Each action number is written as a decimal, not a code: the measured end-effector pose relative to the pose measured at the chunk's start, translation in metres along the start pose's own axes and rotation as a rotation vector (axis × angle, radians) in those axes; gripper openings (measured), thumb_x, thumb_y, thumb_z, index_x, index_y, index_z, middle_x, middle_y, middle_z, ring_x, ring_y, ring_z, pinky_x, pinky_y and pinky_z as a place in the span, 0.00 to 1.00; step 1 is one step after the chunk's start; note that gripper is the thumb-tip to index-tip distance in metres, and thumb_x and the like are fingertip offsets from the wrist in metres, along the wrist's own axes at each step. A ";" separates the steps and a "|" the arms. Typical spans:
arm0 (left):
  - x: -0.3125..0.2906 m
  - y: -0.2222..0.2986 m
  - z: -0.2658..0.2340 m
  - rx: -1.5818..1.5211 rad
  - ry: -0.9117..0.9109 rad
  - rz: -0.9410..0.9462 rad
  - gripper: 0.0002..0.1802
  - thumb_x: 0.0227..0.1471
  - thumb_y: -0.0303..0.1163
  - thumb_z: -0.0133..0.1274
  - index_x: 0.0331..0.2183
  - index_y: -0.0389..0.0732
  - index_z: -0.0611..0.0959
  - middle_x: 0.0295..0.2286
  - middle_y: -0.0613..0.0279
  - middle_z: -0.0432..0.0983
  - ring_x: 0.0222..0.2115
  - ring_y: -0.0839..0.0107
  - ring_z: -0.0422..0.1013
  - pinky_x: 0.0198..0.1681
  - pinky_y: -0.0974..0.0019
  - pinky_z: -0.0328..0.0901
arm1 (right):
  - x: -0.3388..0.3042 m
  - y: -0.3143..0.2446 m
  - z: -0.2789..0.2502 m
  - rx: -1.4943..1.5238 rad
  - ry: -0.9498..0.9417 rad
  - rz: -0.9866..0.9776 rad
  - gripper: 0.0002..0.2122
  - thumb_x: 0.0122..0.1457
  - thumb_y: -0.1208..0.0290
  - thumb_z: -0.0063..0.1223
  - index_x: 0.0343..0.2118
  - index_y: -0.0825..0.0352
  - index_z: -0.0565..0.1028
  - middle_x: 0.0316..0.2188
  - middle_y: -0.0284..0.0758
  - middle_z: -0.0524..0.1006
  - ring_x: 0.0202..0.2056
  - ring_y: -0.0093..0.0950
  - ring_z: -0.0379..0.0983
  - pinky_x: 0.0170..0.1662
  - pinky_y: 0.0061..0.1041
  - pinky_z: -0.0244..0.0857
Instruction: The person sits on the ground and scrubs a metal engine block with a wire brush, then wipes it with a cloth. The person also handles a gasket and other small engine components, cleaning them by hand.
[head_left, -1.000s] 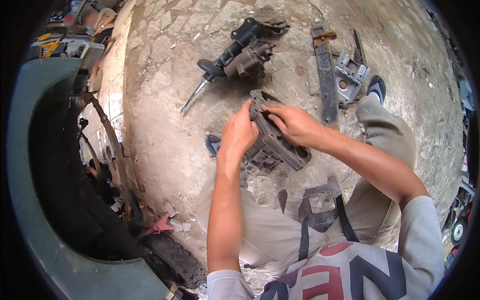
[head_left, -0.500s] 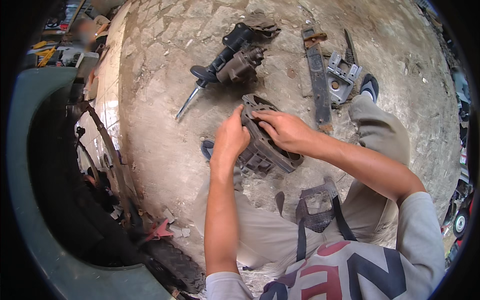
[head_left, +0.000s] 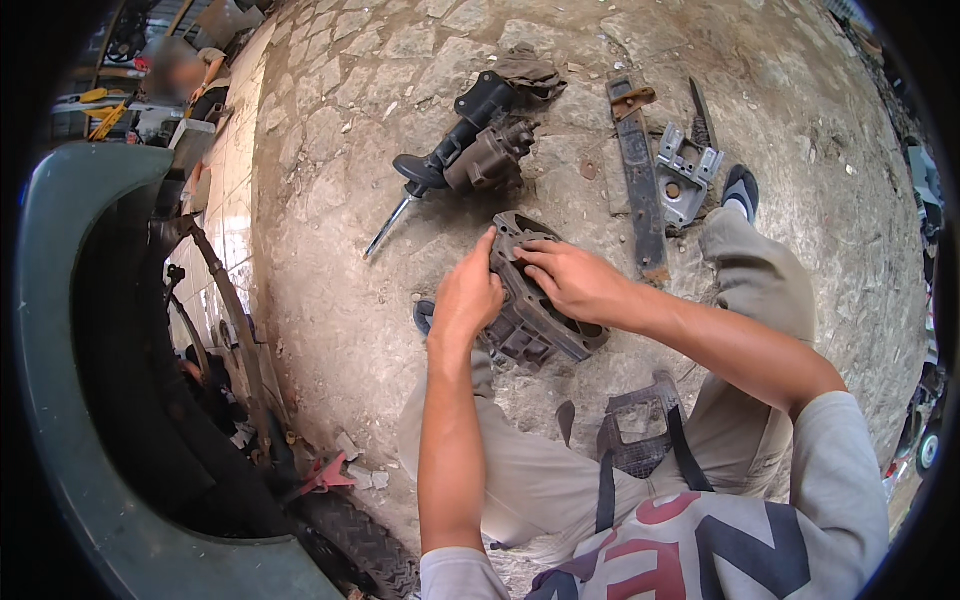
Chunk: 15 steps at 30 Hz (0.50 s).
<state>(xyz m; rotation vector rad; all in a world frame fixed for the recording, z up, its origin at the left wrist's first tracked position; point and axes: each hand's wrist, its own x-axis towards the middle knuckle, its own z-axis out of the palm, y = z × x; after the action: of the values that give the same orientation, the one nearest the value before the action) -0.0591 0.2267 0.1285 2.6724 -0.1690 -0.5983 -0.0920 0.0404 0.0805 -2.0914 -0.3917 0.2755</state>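
A dark cast-metal engine part (head_left: 520,334) with large openings in its flat face lies tilted on the ground between my legs. My left hand (head_left: 468,300) is wrapped round its left side, thumb near the upper corner. From the right, my right hand (head_left: 572,282) reaches over the face, its bent fingers pressed together close to that corner. Whether a small thing is pinched under those fingertips is hidden. Just beyond the part lie a black shock absorber (head_left: 474,115) with a shiny rod and a brown cast-metal housing (head_left: 490,158).
A flat rusty metal bar (head_left: 637,180) and a silver bracket (head_left: 684,180) lie on the right, near my foot. A green car fender (head_left: 55,330) curves along the left. A dark tyre (head_left: 350,535) lies low on the left. Another person (head_left: 207,85) is at the far left.
The view has shifted, so everything on the ground sits a little lower in the picture. Both hands stay on the engine part, with little movement against it.
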 end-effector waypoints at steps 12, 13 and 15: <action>-0.002 -0.005 0.001 -0.272 0.105 0.342 0.38 0.44 0.08 0.41 0.58 0.42 0.72 0.53 0.45 0.73 0.55 0.45 0.70 0.58 0.54 0.66 | -0.006 -0.015 0.003 0.074 0.093 -0.142 0.18 0.69 0.68 0.45 0.56 0.72 0.75 0.53 0.50 0.75 0.54 0.49 0.72 0.58 0.43 0.66; -0.002 -0.003 0.001 -0.241 0.123 0.357 0.34 0.45 0.09 0.42 0.55 0.41 0.73 0.52 0.46 0.73 0.54 0.44 0.70 0.56 0.52 0.66 | -0.003 -0.010 0.003 0.070 0.078 -0.122 0.18 0.69 0.68 0.45 0.56 0.72 0.75 0.53 0.50 0.75 0.54 0.49 0.72 0.58 0.43 0.66; 0.001 0.000 0.003 -0.178 0.161 0.385 0.28 0.46 0.11 0.45 0.50 0.39 0.75 0.50 0.47 0.73 0.52 0.42 0.69 0.53 0.50 0.68 | 0.001 0.002 0.000 0.062 0.043 -0.082 0.18 0.69 0.68 0.45 0.56 0.72 0.75 0.53 0.51 0.75 0.54 0.50 0.72 0.58 0.42 0.66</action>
<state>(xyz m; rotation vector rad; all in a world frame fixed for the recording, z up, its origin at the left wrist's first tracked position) -0.0596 0.2252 0.1261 2.4114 -0.5424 -0.2618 -0.0913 0.0400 0.0789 -2.0119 -0.4370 0.1911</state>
